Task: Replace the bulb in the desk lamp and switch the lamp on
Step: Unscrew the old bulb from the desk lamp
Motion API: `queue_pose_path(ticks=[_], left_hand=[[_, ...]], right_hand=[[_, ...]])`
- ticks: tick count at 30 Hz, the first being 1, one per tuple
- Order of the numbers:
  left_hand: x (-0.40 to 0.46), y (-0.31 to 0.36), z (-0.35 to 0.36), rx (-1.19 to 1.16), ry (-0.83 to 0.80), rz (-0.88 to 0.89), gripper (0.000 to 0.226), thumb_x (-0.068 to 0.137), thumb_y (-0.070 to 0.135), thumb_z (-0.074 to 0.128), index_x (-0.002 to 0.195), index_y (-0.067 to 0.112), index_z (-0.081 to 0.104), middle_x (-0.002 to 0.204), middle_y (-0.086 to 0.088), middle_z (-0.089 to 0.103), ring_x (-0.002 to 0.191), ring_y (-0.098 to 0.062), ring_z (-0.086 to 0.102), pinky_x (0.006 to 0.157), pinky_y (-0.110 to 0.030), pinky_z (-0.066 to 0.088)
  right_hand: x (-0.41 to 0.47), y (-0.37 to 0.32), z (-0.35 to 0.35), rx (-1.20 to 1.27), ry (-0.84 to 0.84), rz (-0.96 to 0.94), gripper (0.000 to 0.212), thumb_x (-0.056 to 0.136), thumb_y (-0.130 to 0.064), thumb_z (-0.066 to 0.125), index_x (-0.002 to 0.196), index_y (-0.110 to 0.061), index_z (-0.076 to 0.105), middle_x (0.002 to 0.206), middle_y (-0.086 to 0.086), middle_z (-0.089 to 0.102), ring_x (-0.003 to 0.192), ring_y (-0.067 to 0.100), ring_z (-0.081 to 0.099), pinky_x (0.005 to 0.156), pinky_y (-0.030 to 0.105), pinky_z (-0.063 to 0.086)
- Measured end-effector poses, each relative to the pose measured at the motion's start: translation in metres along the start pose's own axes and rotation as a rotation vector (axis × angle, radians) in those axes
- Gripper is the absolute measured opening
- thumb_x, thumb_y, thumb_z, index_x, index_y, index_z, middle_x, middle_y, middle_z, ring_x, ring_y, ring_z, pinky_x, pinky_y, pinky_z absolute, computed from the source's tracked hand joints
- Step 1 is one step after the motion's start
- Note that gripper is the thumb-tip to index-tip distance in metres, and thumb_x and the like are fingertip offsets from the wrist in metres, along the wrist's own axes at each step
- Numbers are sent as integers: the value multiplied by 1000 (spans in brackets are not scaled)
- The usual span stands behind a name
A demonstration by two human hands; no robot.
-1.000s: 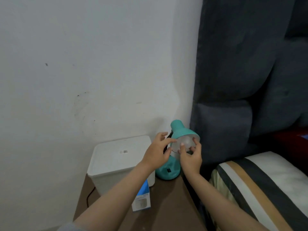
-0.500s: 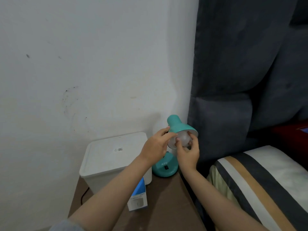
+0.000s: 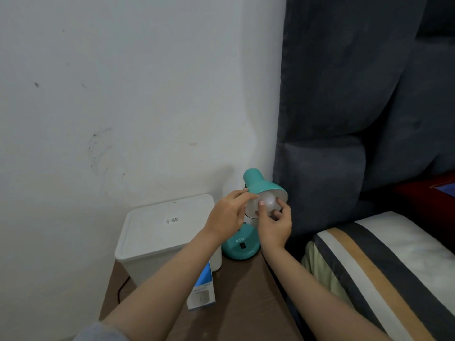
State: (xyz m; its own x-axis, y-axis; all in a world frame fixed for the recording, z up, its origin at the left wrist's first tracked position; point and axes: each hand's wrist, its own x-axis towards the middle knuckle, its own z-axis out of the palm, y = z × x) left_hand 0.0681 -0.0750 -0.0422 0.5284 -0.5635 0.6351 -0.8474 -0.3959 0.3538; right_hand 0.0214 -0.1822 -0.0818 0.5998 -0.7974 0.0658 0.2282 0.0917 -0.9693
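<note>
A teal desk lamp [image 3: 256, 183] stands at the back of a brown bedside table [image 3: 241, 286], its round base [image 3: 242, 246] carrying a black switch. A white bulb [image 3: 268, 201] sits inside the shade. My right hand [image 3: 274, 225] is below the shade with its fingertips closed around the bulb. My left hand [image 3: 227, 216] rests its fingers on the left rim of the shade and covers part of the stem.
A white lidded box [image 3: 160, 232] stands left of the lamp. A blue and white bulb carton [image 3: 202, 291] lies in front of it, partly under my left forearm. A dark padded headboard [image 3: 344, 143] and striped pillow [image 3: 384, 269] are right of the table.
My right fingers have shifted around the bulb, and my left hand has moved from open beside the shade to touching its rim. The camera view has drifted a little.
</note>
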Motion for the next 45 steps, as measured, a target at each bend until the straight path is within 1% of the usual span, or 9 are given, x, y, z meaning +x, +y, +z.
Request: queue_pose_path(ticks=[5, 12, 18, 21, 26, 30, 35, 40, 45], left_hand=[[1, 1, 2, 5, -3, -6, 35, 85, -2, 53, 112, 17, 62, 114, -10, 64, 111, -20, 59, 77, -26, 52], [0, 1, 2, 12, -4, -4, 36, 85, -2, 53, 114, 19, 62, 114, -9, 63, 107, -20, 60, 77, -24, 51], [0, 2, 1, 21, 3, 13, 34, 86, -1, 53, 113, 18, 62, 112, -9, 63, 103, -21, 61, 75, -25, 52], [0, 3, 1, 10, 12, 6, 34, 86, -1, 53, 113, 18, 62, 112, -9, 64, 99, -21, 62, 75, -27, 54], [1, 4, 0, 18, 9, 4, 36, 85, -1, 55, 113, 19, 62, 112, -7, 64, 102, -20, 61, 76, -24, 52], [1, 3, -1, 17, 13, 4, 36, 85, -1, 54, 114, 19, 62, 112, -8, 63, 98, -21, 62, 74, -28, 54], [1, 3, 1, 16, 5, 6, 35, 85, -1, 54, 113, 18, 63, 111, -8, 63, 93, -21, 62, 72, -28, 54], [1, 4, 1, 13, 0, -4, 37, 84, -2, 55, 113, 19, 62, 110, -8, 64, 93, -20, 62, 73, -28, 54], [1, 5, 0, 22, 5, -8, 37, 84, -3, 55, 113, 18, 62, 111, -8, 64, 96, -21, 62, 74, -30, 54]], right_hand=[[2, 3, 0, -58, -33, -125, 47, 73, 1, 76, 111, -22, 60, 123, 1, 44, 103, 28, 63, 88, 39, 56], [-2, 2, 6, 90, 56, 144, 53, 80, -34, 73, 126, -31, 47, 118, 11, 61, 99, 25, 67, 87, 41, 56], [0, -1, 3, 70, -43, -14, 49, 73, 15, 62, 96, -26, 55, 128, 15, 47, 105, 31, 62, 82, 35, 58], [-5, -3, 5, 139, 18, 38, 49, 77, 0, 72, 116, -18, 48, 131, 14, 47, 101, 21, 62, 79, 24, 58], [-2, -3, 13, 275, 52, 235, 52, 85, -28, 68, 130, -23, 42, 121, 15, 60, 95, 29, 69, 78, 36, 59], [-2, -6, 11, 178, 33, 151, 43, 81, -13, 73, 114, -27, 49, 123, 16, 59, 103, 27, 65, 85, 38, 57], [-2, -9, 9, 161, 26, 76, 55, 74, -3, 77, 120, -18, 50, 126, 9, 54, 99, 11, 58, 71, 11, 51], [-3, -9, 18, 231, 98, 267, 62, 82, -30, 72, 134, -22, 38, 131, 13, 55, 107, 27, 63, 90, 42, 56], [0, -11, 16, 218, 84, 260, 50, 82, -20, 72, 125, -20, 46, 122, 15, 61, 102, 27, 65, 84, 36, 57]])
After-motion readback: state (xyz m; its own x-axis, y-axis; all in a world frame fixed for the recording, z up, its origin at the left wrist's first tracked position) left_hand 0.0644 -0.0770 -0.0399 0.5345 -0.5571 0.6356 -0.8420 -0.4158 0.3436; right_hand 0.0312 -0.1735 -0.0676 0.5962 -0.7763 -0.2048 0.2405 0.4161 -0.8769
